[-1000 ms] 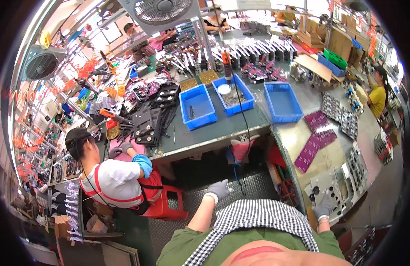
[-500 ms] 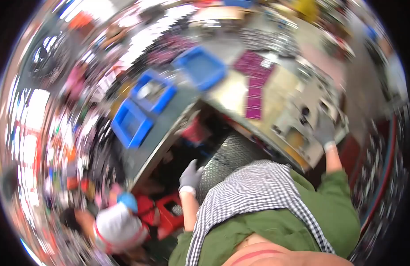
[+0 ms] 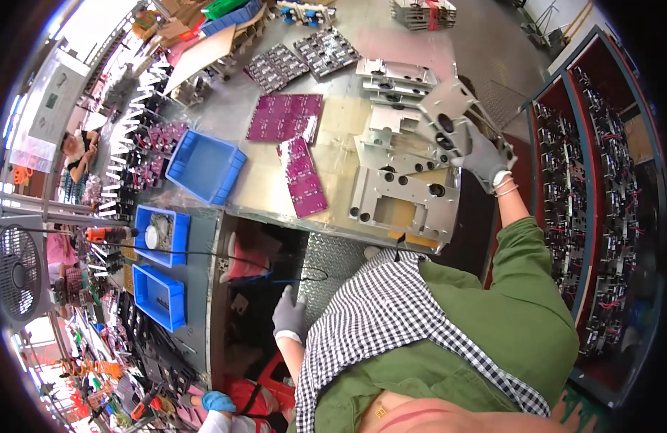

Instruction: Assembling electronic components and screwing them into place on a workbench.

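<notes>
Gripping a perforated metal plate (image 3: 449, 105) in the upper right of the frame, the right hand (image 3: 484, 157) pinches its lower edge, holding it tilted. Handling this single piece seems the current step; the next move likely calls for a firm grip, clear of the flat plates (image 3: 413, 187) beside it. Further left lie purple boards (image 3: 284, 117). Lower centre, the left hand (image 3: 290, 315) hangs empty, fingers loosely parted.

The gloved right hand (image 3: 481, 155) grips what looks like a perforated metal bracket (image 3: 443, 101) over the tabletop (image 3: 336, 144), the gloved left hand (image 3: 289, 315) hanging open beside the gingham apron (image 3: 369, 310).
</notes>
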{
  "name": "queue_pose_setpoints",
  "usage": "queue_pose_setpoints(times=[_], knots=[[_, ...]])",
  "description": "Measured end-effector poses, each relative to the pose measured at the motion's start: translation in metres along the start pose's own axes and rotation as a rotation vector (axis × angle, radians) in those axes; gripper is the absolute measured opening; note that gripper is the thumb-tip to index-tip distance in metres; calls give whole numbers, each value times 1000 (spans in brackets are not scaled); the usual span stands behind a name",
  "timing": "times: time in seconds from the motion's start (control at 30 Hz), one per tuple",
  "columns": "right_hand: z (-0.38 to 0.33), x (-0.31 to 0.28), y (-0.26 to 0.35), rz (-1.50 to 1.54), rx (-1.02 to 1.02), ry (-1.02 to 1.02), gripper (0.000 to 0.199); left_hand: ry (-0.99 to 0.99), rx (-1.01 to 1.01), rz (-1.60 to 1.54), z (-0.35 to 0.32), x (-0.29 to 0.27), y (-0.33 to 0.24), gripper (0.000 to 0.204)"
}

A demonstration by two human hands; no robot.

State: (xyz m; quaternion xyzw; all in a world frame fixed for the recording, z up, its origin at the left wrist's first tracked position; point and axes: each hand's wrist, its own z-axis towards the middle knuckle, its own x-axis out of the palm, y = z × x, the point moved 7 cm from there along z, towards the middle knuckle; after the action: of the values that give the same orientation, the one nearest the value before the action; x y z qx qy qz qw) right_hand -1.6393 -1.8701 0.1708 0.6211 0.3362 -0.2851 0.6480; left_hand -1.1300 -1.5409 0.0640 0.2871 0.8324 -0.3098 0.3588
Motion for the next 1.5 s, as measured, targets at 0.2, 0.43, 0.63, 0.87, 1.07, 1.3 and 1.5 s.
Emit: queue_pose_setpoints(times=[0.2,0.43,0.63,0.87,1.07,1.3,1.5], knots=[[-46,95,63,-155,-238,391,98,6,-45,-12,3,3,-17,63],[-115,198,82,-489,-355,537,85,63,-107,-23,-14,28,-13,65],[-108,199,93,-396,-272,612,75,89,-133,-10,-37,23,-6,67],[-88,121,152,-150,-396,438,91,-33,-208,-33,-64,5,25,66],[-86,153,226,112,-388,619,94,7,-259,-171,-80,14,75,66],[-155,254,342,112,-610,880,100,-193,-394,-187,-55,-48,193,63],[-199,351,483,138,-659,924,98,-817,-338,81,4,-210,318,72]])
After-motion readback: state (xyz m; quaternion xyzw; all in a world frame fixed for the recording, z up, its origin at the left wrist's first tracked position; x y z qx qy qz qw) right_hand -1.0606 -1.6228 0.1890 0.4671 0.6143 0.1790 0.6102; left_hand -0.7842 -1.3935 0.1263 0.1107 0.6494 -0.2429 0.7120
